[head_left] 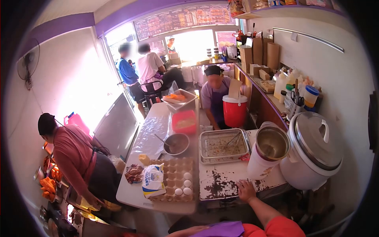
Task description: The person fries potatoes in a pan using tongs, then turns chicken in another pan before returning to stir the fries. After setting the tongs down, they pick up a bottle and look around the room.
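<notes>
My right hand (246,190) lies on the front edge of a worn white tabletop (221,179) with peeling paint, fingers stretched out and holding nothing. Just beyond it stands a white container with a metal pot (272,144) on top. A large lidded rice cooker (312,154) is to its right, and a wire-racked metal tray (224,147) lies farther back. Low at the bottom edge, part of my left hand (191,230) shows beside the purple apron (221,229); its fingers are not clear.
On the white table (130,191) are an egg carton (169,173), a gloves package (154,181), a metal bowl (176,144) and a red tub (184,121). One person (215,93) crouches by a red cooler (234,110); another (85,158) bends at left. Two more are at the back.
</notes>
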Demonstrator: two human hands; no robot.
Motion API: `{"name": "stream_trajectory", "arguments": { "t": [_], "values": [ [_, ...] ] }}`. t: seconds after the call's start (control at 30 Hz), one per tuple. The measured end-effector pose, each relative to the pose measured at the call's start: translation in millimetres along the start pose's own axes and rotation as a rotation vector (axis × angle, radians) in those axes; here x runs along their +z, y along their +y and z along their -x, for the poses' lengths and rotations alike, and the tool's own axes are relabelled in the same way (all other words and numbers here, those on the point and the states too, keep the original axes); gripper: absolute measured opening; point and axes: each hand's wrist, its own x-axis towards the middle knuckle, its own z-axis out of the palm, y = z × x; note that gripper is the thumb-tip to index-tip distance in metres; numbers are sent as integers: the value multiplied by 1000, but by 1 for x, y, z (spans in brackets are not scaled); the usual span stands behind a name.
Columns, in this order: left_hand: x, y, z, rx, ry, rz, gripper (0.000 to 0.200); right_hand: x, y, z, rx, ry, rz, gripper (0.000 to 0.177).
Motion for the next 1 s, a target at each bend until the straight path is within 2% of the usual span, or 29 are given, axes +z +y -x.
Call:
{"name": "stream_trajectory", "arguments": {
  "t": [0.1, 0.2, 0.23, 0.27, 0.3, 0.37, 0.47, 0.53, 0.6, 0.7, 0.8, 0.87, 0.93, 0.97, 1.0],
  "values": [
    [-2, -25, 18, -20, 138, 273, 49, 2, -1, -2, 2, -15, 17, 36],
    [-2, -34, 15, 46, 463, 590, 46, 1, -3, -1, 14, -25, 8, 37],
    [-8, -31, 10, 94, 661, 569, 38, -1, -4, -2, 19, -31, 0, 37],
    [-29, -63, -2, 121, 687, 701, 45, -3, -4, -3, 18, -35, -6, 37],
    [-30, -43, 0, 133, 773, 815, 51, -2, -4, -3, 9, -28, 6, 37],
    [-62, -60, -16, 120, 1051, 1193, 56, -2, -1, -3, 7, -49, 4, 37],
    [-114, -114, -44, 643, 1043, 1401, 58, 4, 4, -3, 5, -59, -14, 37],
    [-127, -106, -43, 761, 1158, 1235, 58, 0, 3, -5, 9, -56, -26, 37],
    [-127, -85, -35, 692, 1352, 1254, 57, -4, 6, -9, 8, -62, -71, 38],
    [-132, -69, -31, 673, 1459, 1271, 54, -6, 13, -8, -19, -107, -160, 39],
    [-148, -66, -39, 593, 1750, 1273, 50, -14, 29, -8, -117, -183, -254, 38],
    [-156, -69, -41, 342, 1968, 1615, 48, -23, 38, -7, -175, -227, -297, 36],
    [-179, -103, -44, -113, 2119, 1624, 47, -28, 41, -9, -183, -258, -295, 33],
    [-201, -151, -55, -407, 2144, 1449, 48, -28, 42, -10, -166, -290, -305, 32],
    [-215, -176, -62, -552, 2151, 1377, 51, -29, 43, -15, -155, -320, -316, 31]
  ]
}}
